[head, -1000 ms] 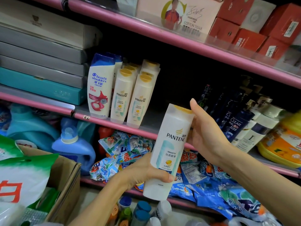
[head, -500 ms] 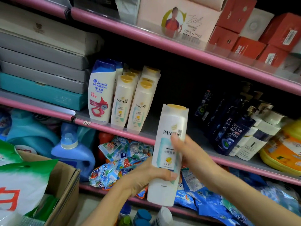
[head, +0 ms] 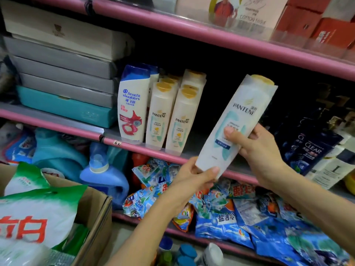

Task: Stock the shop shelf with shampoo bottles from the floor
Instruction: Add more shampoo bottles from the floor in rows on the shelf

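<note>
A white Pantene shampoo bottle (head: pixel 237 120) with a yellow cap is held tilted to the right in front of the pink middle shelf (head: pixel 134 148). My left hand (head: pixel 194 177) grips its bottom end. My right hand (head: pixel 255 148) holds its middle, thumb across the label. On the shelf to the left stand several Pantene bottles (head: pixel 177 116) and a Head & Shoulders bottle (head: pixel 132 106). A dark gap in the shelf lies behind the held bottle. More bottles with blue caps (head: pixel 185 252) stand on the floor below.
Dark Clear bottles (head: pixel 311 148) crowd the shelf's right side. Stacked flat boxes (head: pixel 63 73) fill its left. Blue detergent jugs (head: pixel 103 175) and detergent bags (head: pixel 230 217) sit on the lower shelf. A cardboard box (head: pixel 96 217) with a green-white bag is at lower left.
The bottle has risen and tipped to the right toward the shelf gap. My right hand moved from the cap down to the bottle's middle; my left hand slid to its base.
</note>
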Demonstrator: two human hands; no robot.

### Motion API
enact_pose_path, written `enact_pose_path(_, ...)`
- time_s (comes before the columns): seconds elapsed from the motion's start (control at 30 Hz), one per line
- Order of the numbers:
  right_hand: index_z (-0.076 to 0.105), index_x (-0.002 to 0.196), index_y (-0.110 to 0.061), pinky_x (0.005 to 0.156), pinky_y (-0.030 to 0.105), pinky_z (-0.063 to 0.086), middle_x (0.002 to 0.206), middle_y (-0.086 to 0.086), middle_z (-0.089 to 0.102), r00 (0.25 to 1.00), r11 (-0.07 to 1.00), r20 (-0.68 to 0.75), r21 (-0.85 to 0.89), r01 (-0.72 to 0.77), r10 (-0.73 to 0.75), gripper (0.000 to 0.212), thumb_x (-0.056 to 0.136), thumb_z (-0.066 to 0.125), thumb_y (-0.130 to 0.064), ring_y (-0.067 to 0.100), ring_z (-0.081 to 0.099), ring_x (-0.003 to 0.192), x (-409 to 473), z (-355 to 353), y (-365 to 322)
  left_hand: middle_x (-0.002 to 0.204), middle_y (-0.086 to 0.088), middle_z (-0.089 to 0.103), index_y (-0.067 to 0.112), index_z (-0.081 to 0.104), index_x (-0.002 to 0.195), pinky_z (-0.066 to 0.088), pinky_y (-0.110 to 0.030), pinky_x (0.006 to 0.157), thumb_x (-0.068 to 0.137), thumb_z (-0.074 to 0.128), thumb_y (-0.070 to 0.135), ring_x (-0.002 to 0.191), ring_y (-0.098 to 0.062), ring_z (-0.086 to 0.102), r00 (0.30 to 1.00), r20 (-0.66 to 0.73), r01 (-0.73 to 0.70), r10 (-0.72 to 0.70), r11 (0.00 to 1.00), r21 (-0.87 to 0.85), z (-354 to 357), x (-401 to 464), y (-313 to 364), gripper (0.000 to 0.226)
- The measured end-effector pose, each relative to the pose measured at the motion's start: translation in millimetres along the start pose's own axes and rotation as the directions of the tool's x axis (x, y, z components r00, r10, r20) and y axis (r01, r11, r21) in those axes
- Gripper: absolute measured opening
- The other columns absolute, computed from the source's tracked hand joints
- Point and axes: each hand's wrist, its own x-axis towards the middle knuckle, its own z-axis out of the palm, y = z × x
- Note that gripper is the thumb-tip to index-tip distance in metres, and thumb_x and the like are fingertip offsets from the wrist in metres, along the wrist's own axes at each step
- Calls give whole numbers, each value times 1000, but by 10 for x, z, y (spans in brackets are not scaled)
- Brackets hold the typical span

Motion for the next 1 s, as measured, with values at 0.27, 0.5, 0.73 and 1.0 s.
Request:
enact_pose_path(0.27,49,119,-12,72,14,52,107,-7,64,980,966,-138,-234,111,-146,48,80,76,-18,-6,62,90,671,-92,388,114,3,52,21,48,114,46,-31,89,80,71,24,103,-16,52,599,-645,-75,475,835,545,-134,311,-17,41)
enact_pose_path(0.5,47,111,-20,64,9,51,100,-17,62,986,979,-137,-190,72,-99,43,80,76,-21,-15,62,81,898,-1,795,127,-1,47,20,45,125,27,-34,90,74,74,39,114,-21,33,471,-682,148,559,712,686,-127,509,-161,62)
enact_pose_path(0.73,52,120,-13,76,22,52,113,-1,66,999,917,-29,-396,-49,40,57,73,81,-26,8,63,94,796,-70,1165,129,-3,47,22,45,125,27,-40,87,69,77,38,115,-23,32,372,-737,214,564,721,659,-75,647,-262,66)
enact_pose_path(1.0,52,124,-17,83,27,47,122,1,64,996,890,2,-450,-80,90,46,84,72,-26,12,60,97,1155,-18,1297,125,-6,46,18,46,124,30,-42,86,68,76,24,114,-26,33,343,-754,162,561,755,635,-49,723,-271,63)
